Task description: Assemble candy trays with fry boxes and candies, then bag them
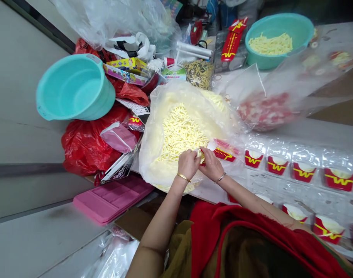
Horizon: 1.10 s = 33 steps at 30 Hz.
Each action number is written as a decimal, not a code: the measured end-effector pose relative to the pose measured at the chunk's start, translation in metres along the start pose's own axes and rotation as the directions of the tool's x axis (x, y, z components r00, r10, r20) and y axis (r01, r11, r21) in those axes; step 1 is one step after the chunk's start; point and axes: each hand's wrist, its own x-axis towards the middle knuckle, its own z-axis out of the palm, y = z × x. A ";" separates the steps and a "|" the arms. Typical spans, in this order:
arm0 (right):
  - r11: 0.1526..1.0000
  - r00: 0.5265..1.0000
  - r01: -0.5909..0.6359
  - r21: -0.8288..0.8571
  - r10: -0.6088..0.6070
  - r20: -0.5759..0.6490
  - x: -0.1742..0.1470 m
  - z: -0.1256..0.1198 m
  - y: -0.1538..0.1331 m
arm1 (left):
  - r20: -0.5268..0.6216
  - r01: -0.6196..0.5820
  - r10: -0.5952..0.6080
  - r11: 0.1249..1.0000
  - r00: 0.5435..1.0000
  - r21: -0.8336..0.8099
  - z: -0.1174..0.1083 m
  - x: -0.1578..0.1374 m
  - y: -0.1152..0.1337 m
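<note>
My left hand [188, 165] and my right hand [212, 163] meet at the front edge of an open clear plastic bag [151, 144]. Inside the bag lies a heap of pale yellow fry-shaped pieces [182, 133]. Both hands are closed, fingertips together, around a small red carton [203, 164] mostly hidden by the fingers, with something pale at its top. Just right of my fingers, a flat red carton with yellow marks [225, 154] lies partly under clear plastic.
Rows of wrapped red cartons [277, 165] run along the right. An aqua basin [75, 90] sits at left above a red plastic bag [86, 146]; another aqua basin [253, 58] holds yellow pieces. A bag of red-and-white pieces [266, 112] and a pink tray [112, 199] flank the work.
</note>
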 end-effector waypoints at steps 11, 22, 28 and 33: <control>0.998 0.998 -0.041 0.039 0.044 -0.055 -0.008 -0.007 0.002 | -0.245 0.003 -0.057 0.977 0.968 -0.215 -0.010 -0.019 -0.007; 0.999 0.999 0.026 0.023 -0.026 -0.021 -0.023 -0.011 -0.013 | -0.094 -0.126 0.141 0.980 0.986 0.151 0.006 -0.066 0.026; 0.996 0.997 0.082 0.038 -0.082 -0.013 -0.030 -0.020 -0.025 | -0.262 -0.035 -0.010 0.986 0.965 -0.165 0.008 -0.063 0.027; 0.997 0.998 0.063 0.035 -0.062 -0.013 -0.041 -0.016 -0.026 | -0.265 -0.054 0.015 0.989 0.964 -0.140 0.013 -0.070 0.032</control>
